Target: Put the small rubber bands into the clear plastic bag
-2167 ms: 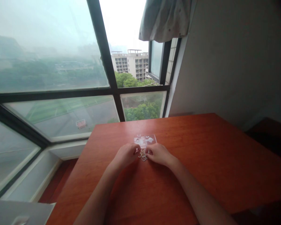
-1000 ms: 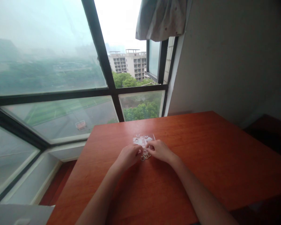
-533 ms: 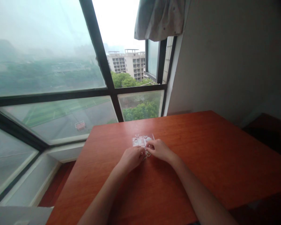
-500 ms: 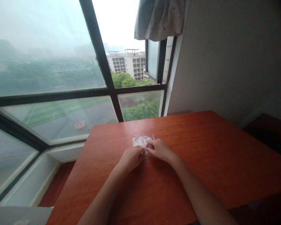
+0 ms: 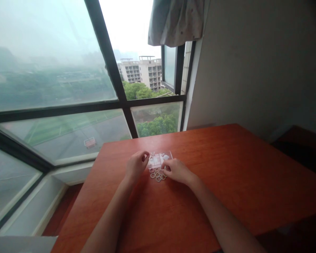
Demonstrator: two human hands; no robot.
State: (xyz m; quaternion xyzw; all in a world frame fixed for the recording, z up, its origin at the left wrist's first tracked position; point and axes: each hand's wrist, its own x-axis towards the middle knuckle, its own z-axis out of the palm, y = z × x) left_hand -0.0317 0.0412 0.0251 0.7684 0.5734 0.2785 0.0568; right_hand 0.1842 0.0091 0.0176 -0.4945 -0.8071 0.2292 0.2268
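A small heap of several pale rings [image 5: 157,174] lies on the reddish-brown wooden table [image 5: 226,168]. Just behind the heap lies a small clear plastic bag [image 5: 160,159] with a few more small pieces in it. My left hand [image 5: 136,166] is raised a little at the bag's left end, thumb and forefinger pinched together on something too small to make out. My right hand [image 5: 176,170] rests on the table at the right of the heap, fingers curled, fingertips touching the rings and the bag's near edge.
The table's far edge meets a large dark-framed window [image 5: 113,88] with a low sill [image 5: 68,168] at the left. A grey wall [image 5: 252,63] runs along the right, and a bunched curtain [image 5: 176,21] hangs above the open pane.
My left hand has lifted away from the ring heap and moved up and left to the bag's left end. The heap now shows fully between my hands. The right hand has barely shifted.
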